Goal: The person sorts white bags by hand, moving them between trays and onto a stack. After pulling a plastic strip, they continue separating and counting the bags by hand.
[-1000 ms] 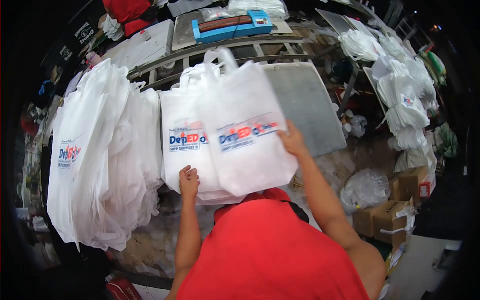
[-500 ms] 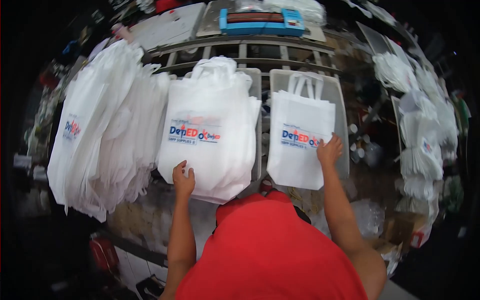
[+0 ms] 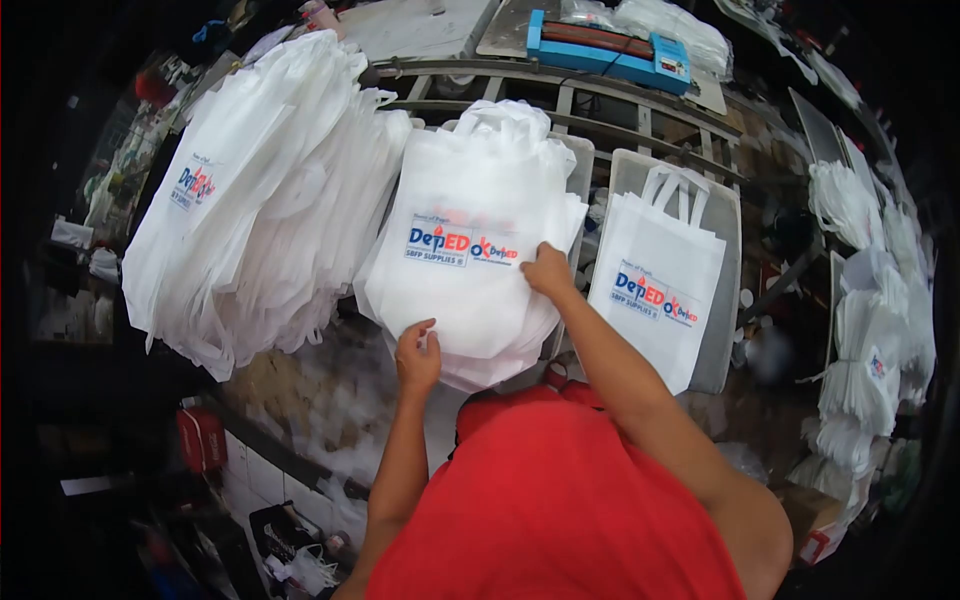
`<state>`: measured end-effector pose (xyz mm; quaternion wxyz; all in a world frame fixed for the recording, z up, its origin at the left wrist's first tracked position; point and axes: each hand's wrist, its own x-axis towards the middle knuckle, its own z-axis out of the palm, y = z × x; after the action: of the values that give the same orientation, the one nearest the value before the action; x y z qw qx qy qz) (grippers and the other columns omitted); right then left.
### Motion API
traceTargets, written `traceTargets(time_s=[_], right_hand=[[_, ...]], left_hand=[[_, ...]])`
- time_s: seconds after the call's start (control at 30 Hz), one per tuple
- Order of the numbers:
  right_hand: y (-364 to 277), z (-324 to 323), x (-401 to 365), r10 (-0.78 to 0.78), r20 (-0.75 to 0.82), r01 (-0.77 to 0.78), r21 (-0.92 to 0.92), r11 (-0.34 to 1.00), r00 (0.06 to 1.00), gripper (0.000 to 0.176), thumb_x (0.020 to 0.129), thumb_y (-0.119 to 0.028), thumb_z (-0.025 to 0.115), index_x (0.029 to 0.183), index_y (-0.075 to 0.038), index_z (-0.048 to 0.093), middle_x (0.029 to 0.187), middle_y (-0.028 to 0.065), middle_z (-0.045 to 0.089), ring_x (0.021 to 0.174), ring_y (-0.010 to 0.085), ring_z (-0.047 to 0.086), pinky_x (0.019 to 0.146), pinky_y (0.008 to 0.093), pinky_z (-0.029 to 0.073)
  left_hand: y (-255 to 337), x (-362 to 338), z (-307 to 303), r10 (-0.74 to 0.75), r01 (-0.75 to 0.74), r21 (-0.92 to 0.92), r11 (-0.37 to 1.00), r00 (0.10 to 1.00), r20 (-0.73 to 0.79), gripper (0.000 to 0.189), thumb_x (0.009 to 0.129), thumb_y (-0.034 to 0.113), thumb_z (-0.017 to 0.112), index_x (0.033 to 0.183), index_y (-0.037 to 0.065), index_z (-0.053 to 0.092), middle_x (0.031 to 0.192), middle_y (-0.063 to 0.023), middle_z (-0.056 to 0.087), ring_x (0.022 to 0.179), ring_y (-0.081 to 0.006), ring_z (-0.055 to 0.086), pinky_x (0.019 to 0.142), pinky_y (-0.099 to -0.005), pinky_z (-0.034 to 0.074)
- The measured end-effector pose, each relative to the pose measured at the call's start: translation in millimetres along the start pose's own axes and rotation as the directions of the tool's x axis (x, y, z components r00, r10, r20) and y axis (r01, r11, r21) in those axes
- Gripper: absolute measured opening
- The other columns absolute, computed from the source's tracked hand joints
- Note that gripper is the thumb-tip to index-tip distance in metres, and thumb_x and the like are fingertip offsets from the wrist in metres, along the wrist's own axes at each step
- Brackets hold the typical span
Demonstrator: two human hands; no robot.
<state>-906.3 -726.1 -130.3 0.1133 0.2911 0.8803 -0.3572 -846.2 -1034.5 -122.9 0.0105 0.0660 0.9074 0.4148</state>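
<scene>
A thick stack of white cloth-like tote bags lies in the middle, the top one printed with a blue and red DepED logo. My right hand is at the right edge of that top bag, its fingers closed on the edge. My left hand rests by the stack's lower left edge, thumb and forefinger apart, with nothing visible in it. To the right, a single printed tote bag lies flat on a grey board, handles pointing away from me.
A large pile of white bags leans at the left. Beyond the slatted frame sits a blue machine. More bundled white bags line the right side. A red case stands at lower left.
My right hand has moved left from the single bag to the middle stack's right edge. My left hand stays near the stack's lower edge. The view has turned and shifted.
</scene>
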Motion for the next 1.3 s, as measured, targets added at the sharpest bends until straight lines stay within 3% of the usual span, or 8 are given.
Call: traceTargets(time_s=[0.17,0.57,0.67,0.8,0.9,0.97,1.17,1.3], right_hand=[[55.1,-20.0,-5.5,-0.197,-0.356,0.297,0.252,0.921,0.914,0.032,0.085,-0.021,0.072,0.109,-0.001,0.065,0.109,0.02,0.071,0.104,0.0379,0.067,0.091,0.0444,0.052],[337.5,-124.1,-62.3,0.179,-0.553,-0.205,0.015,0.979,0.814,0.05,0.086,-0.013,0.07,0.133,-0.003,0.057,0.116,0.0245,0.069,0.108,0.0419,0.067,0.093,0.0459,0.052],[280.3,-115.5,-82.8,-0.073,-0.823,-0.311,-0.293,0.904,0.564,0.049,0.087,-0.013,0.07,0.132,0.0,0.056,0.121,0.0235,0.065,0.113,0.0404,0.062,0.097,0.0446,0.05],[155.5,-72.4,-65.4,-0.135,-0.529,0.362,0.351,0.864,0.838,0.032,0.089,-0.018,0.072,0.113,0.003,0.064,0.105,0.0164,0.068,0.096,0.0292,0.067,0.084,0.0398,0.053],[38.0,-38.6,-57.7,-0.145,-0.255,0.237,0.38,0.894,0.956,0.05,0.087,-0.041,0.077,0.107,0.004,0.066,0.101,0.0233,0.072,0.09,0.0374,0.072,0.08,0.0436,0.056],[-9.1,-32.8,-55.8,-0.047,-0.169,0.062,0.082,0.995,0.984,0.057,0.086,-0.04,0.077,0.114,0.007,0.061,0.105,0.0274,0.071,0.099,0.0425,0.071,0.085,0.0481,0.056],[13.6,-26.6,-35.1,-0.051,-0.107,0.074,0.228,0.971,0.993,0.035,0.087,-0.023,0.071,0.109,0.002,0.062,0.109,0.0283,0.07,0.104,0.0445,0.069,0.088,0.0499,0.054],[131.4,-36.5,-21.5,-0.098,-0.505,0.294,0.326,0.898,0.858,0.032,0.088,-0.018,0.07,0.113,0.001,0.061,0.101,0.0247,0.068,0.094,0.0388,0.067,0.083,0.0473,0.051]], left_hand=[[4.5,5.2,-14.0,0.137,-0.114,0.128,0.985,0.972,-0.189,0.025,0.089,0.006,0.065,0.113,0.007,0.07,0.117,-0.0126,0.068,0.112,-0.0322,0.062,0.096,-0.0433,0.05],[76.5,27.6,57.3,0.355,-0.409,0.128,0.903,0.882,0.31,0.062,0.087,0.031,0.078,0.14,0.009,0.057,0.15,-0.0195,0.05,0.143,-0.0437,0.041,0.117,-0.0493,0.037],[67.9,33.2,71.3,0.249,-0.383,0.248,0.89,0.864,0.438,0.073,0.086,0.042,0.078,0.146,0.008,0.053,0.155,-0.0205,0.045,0.146,-0.0449,0.036,0.119,-0.0518,0.033],[53.7,30.8,72.3,0.258,-0.333,0.132,0.934,0.881,0.396,0.069,0.088,0.043,0.076,0.143,0.007,0.056,0.149,-0.0203,0.051,0.142,-0.0447,0.041,0.117,-0.051,0.036],[51.7,24.8,81.3,0.298,-0.355,0.11,0.928,0.888,0.349,0.059,0.09,0.04,0.073,0.136,0.006,0.06,0.143,-0.0196,0.058,0.137,-0.0449,0.046,0.115,-0.0507,0.038],[50.9,11.4,83.5,0.349,-0.392,0.073,0.917,0.878,0.329,0.052,0.092,0.037,0.072,0.132,0.005,0.063,0.139,-0.0194,0.061,0.134,-0.0447,0.049,0.114,-0.0503,0.038],[64.6,-1.6,66.5,0.33,-0.292,-0.159,0.943,0.883,0.334,0.034,0.097,0.019,0.067,0.126,0.001,0.065,0.133,-0.0185,0.065,0.131,-0.0387,0.055,0.112,-0.0462,0.042],[60.6,5.0,47.4,0.343,-0.332,-0.119,0.936,0.936,0.083,0.037,0.096,0.016,0.068,0.13,0.001,0.062,0.133,-0.0202,0.064,0.128,-0.0367,0.058,0.11,-0.0443,0.043]])
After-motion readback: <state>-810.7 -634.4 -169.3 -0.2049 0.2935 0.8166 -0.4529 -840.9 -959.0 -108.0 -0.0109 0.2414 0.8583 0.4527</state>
